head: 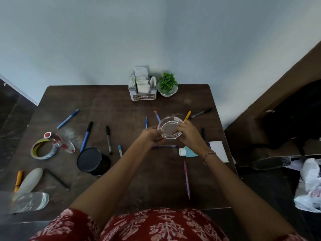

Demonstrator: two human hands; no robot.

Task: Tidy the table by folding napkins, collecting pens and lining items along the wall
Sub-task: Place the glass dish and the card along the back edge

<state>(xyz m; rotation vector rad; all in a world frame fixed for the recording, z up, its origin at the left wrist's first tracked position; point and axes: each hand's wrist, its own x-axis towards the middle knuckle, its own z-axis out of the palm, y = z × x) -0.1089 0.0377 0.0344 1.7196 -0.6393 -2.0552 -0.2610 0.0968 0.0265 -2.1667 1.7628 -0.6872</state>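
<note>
The napkin holder (142,87) by the wall carries a label reading "OPEL", blurred otherwise. Both arms reach forward; the left hand (152,136) and right hand (188,132) clasp a glass ashtray (170,127) between them, above the table (121,105). Beyond the grip stands one potted plant (167,83). About a dozen pens lie scattered around the grip, one pink pen (187,180) nearer than it.

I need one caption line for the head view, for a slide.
Both hands, left hand and right hand, hold a clear glass ashtray above scattered pens on the dark wooden table.
</note>
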